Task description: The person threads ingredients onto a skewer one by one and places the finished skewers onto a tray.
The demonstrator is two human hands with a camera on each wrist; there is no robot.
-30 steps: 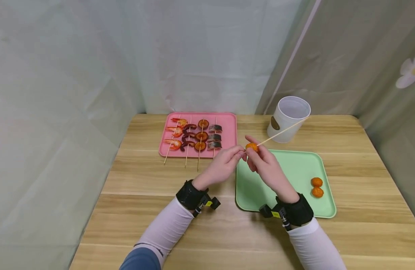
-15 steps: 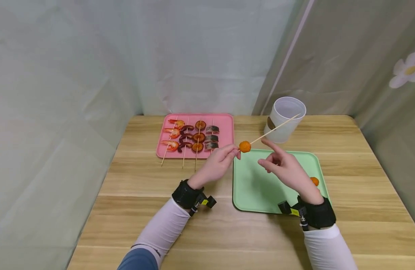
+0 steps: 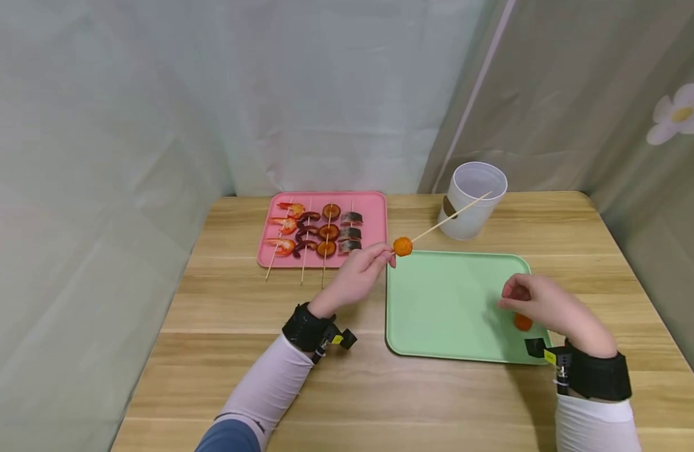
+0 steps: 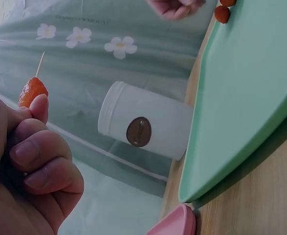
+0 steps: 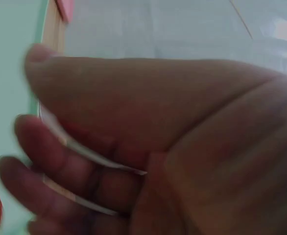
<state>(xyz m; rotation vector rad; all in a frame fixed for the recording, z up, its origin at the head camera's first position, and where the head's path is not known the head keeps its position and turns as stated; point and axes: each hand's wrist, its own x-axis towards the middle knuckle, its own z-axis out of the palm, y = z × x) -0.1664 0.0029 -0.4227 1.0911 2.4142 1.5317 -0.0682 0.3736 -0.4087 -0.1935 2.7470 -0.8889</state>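
Note:
My left hand (image 3: 359, 271) pinches the lower end of a wooden skewer (image 3: 453, 216) that slants up to the right. One orange ball (image 3: 403, 246) is threaded on it, just beyond the fingertips; the left wrist view shows the ball (image 4: 33, 92) with the skewer's tip sticking out past it. Over the right side of the green tray (image 3: 448, 307), my right hand (image 3: 541, 304) hovers with thumb and fingers bent and apart, nothing between them. Beneath it lies a loose orange ball (image 3: 523, 322). Another ball (image 4: 227, 2) beside it shows in the left wrist view, hidden by the hand from above.
A pink tray (image 3: 375, 220) at the back left bears skewers of shrimp, dark curled pieces, mushroom slices and fish pieces, their ends jutting over its front rim. Behind the green tray stands a white cup (image 3: 472, 207). Curtains hang along the table's back.
My right hand has let go of the threaded ball and moved right and down to the loose balls. My left hand keeps hold of the skewer, shifting slightly left in view.

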